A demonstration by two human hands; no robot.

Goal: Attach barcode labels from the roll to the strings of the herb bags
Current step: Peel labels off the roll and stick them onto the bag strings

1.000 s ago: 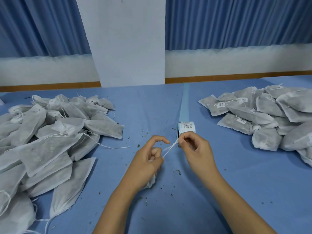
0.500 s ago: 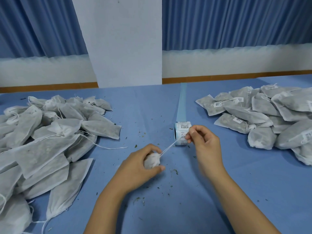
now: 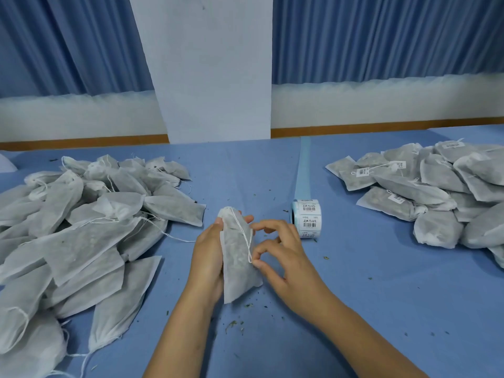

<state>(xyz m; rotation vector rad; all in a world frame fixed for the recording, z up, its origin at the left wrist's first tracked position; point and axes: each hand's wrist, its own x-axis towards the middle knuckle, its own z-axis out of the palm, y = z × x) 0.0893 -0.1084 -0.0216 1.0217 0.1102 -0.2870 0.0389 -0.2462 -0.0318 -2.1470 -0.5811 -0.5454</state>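
One herb bag point(image 3: 236, 264) in left hand point(image 3: 206, 255), right hand point(image 3: 285, 259) pinching string point(image 3: 242, 233).

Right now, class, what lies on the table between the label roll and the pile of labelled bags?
Nothing: in the head view, only bare blue table cover separates the label roll from the labelled bags.

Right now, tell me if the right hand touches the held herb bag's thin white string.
Touching. Head view: right hand pinches the thin white string low down.
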